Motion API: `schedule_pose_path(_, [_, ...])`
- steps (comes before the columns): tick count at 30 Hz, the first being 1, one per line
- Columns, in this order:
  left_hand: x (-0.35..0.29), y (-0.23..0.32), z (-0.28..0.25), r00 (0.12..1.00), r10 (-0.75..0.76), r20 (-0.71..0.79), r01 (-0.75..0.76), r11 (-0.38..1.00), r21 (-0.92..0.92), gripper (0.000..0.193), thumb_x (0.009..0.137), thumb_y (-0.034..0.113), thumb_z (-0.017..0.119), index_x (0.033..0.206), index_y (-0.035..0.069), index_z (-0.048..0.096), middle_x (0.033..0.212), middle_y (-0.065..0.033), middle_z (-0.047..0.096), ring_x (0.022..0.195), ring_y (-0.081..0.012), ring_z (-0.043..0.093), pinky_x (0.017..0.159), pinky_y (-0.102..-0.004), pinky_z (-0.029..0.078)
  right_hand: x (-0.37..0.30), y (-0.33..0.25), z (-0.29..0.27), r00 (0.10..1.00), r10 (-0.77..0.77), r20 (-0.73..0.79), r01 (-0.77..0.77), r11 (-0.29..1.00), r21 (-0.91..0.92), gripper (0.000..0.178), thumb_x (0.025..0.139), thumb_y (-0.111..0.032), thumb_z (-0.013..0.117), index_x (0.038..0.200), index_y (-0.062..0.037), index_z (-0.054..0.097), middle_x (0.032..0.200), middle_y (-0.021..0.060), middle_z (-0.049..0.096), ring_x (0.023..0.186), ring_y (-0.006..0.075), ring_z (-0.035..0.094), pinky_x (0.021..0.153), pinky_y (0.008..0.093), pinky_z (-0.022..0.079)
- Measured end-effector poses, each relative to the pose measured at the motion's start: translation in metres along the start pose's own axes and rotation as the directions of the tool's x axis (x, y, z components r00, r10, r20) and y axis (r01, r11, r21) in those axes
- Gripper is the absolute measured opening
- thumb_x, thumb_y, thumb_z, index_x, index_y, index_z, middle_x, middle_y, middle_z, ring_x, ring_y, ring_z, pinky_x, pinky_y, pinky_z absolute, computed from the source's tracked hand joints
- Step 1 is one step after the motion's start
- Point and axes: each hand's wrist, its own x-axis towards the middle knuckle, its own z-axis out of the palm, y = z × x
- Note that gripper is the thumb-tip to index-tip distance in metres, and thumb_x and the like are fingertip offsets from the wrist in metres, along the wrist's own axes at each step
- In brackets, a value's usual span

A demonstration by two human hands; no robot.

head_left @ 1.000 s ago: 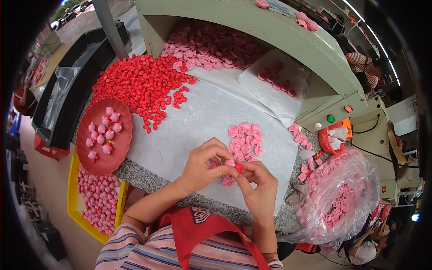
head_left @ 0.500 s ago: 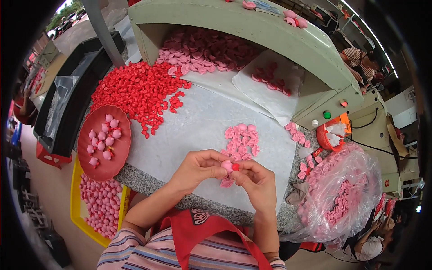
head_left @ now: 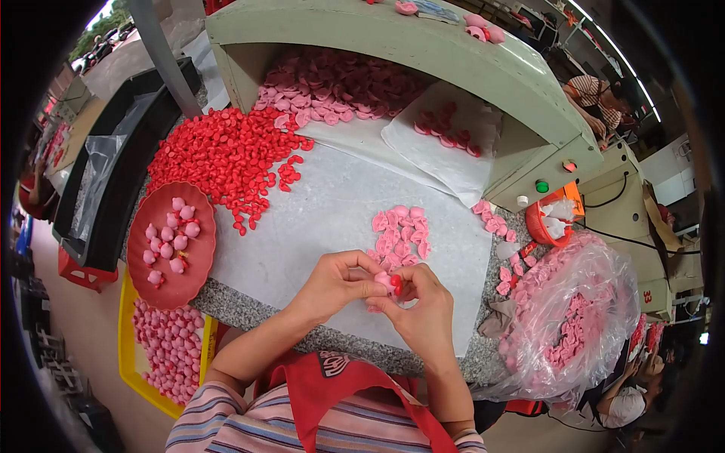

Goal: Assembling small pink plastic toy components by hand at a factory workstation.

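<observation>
Over the white sheet (head_left: pixel 302 226), my two hands meet at a small rounded pink plastic piece (head_left: pixel 384 280). The fingers of my left hand (head_left: pixel 336 285) pinch its left side. My right hand (head_left: pixel 421 308) has its fingertips closed at a small red plastic part (head_left: pixel 397 285), which sits against the pink piece. Fingertips cover much of both, so how far they are joined cannot be made out. Just beyond my hands, loose pink shell pieces (head_left: pixel 400 232) lie in short rows on the sheet.
Red parts (head_left: pixel 219 155) are heaped at the left, beside a red dish (head_left: pixel 140 279) of pink-and-red figures. A yellow crate (head_left: pixel 128 355) of similar figures stands below. A green metal housing (head_left: pixel 362 34) arches over pink shells (head_left: pixel 332 83). Rightward are a red basket (head_left: pixel 542 226) and plastic bag (head_left: pixel 604 332).
My right fingers have shifted round the red part, with the thumb lower and farther left. The pink piece and red part have turned slightly. The whole view has shifted a little.
</observation>
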Motion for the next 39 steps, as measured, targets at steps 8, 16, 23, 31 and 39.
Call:
schedule_pose_path(8, [0.004,0.007,-0.004,0.996,0.082,0.045,-0.086,0.991,0.105,0.015,0.073,-0.007,0.067,0.085,-0.003,0.059,0.083,-0.0070,0.060,0.079,-0.0143,0.061,0.073,-0.0267,0.052,0.004,0.009,0.005,0.994,-0.087,-0.062,0.087,0.996,-0.001,0.020,0.062,-0.002,0.073,0.075,-0.0036,0.058,0.068,0.0035,0.056,0.051,0.0120,0.057,0.046,0.0240,0.046])
schedule_pose_path(16, [0.058,-0.006,0.007,0.977,0.103,0.186,-0.125,0.986,0.111,0.013,0.073,-0.008,0.067,0.082,-0.002,0.060,0.085,-0.0068,0.059,0.081,-0.0139,0.060,0.075,-0.0258,0.051,0.015,0.060,-0.010,0.946,-0.288,-0.151,0.271,0.955,-0.122,0.031,0.062,-0.002,0.076,0.087,-0.0011,0.057,0.077,0.0068,0.057,0.058,0.0125,0.057,0.049,0.0227,0.046])
schedule_pose_path(23, [0.278,0.005,0.044,0.697,0.673,0.247,-0.560,0.296,0.774,0.011,0.071,0.012,0.069,0.078,0.005,0.064,0.090,-0.0107,0.060,0.074,-0.0238,0.059,0.067,-0.0345,0.049,0.045,0.078,-0.048,0.895,0.085,-0.439,-0.148,0.983,-0.111,0.053,0.069,-0.006,0.075,0.115,-0.0048,0.049,0.101,0.0098,0.056,0.073,0.0171,0.060,0.057,0.0267,0.049])
schedule_pose_path(31, [0.490,-0.043,0.051,0.510,0.839,0.190,-0.385,0.025,0.923,0.024,0.082,0.014,0.046,0.093,0.002,0.063,0.094,-0.0212,0.063,0.084,-0.0349,0.063,0.071,-0.0451,0.052,0.012,0.073,-0.048,0.963,0.124,-0.239,-0.147,0.986,-0.084,0.018,0.072,0.000,0.069,0.088,0.0008,0.062,0.085,0.0113,0.060,0.065,0.0173,0.061,0.054,0.0264,0.050])
schedule_pose_path(39, [0.289,0.039,0.032,0.635,0.767,0.096,-0.341,0.166,0.925,0.017,0.073,0.008,0.062,0.089,0.003,0.065,0.085,-0.0171,0.061,0.081,-0.0332,0.059,0.071,-0.0392,0.048,0.066,0.050,0.026,0.968,-0.184,0.170,0.206,0.971,-0.124,0.012,0.073,-0.002,0.061,0.085,-0.0025,0.061,0.079,0.0117,0.059,0.063,0.0272,0.059,0.056,0.0359,0.047])
